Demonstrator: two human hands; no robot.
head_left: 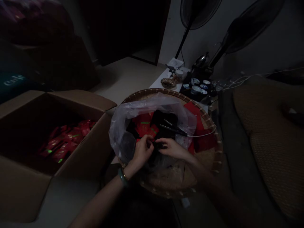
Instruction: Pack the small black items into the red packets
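Over a round woven bamboo tray point(163, 190), my left hand point(142, 149) and my right hand point(171, 147) meet, fingers curled and pinching. Between the fingertips is something small and dark point(156, 146), too dim to make out. Beneath and beyond them an opened clear plastic bag point(121, 125) holds red packets point(143, 126) with green marks and some black material. A black-handled tool point(177, 129) with two thin metal prongs lies across the bag, just past my right hand, its white cord point(201, 135) running right. A green bangle point(123, 178) circles my left wrist.
On the left, an open cardboard box point(78, 148) contains several red packets point(68, 137). Red sheets point(203, 136) lie at the tray's right side. Behind stand a low table point(158, 81) with small cups point(196, 90) and two fans point(198, 12). A woven seat point(273, 133) is at right.
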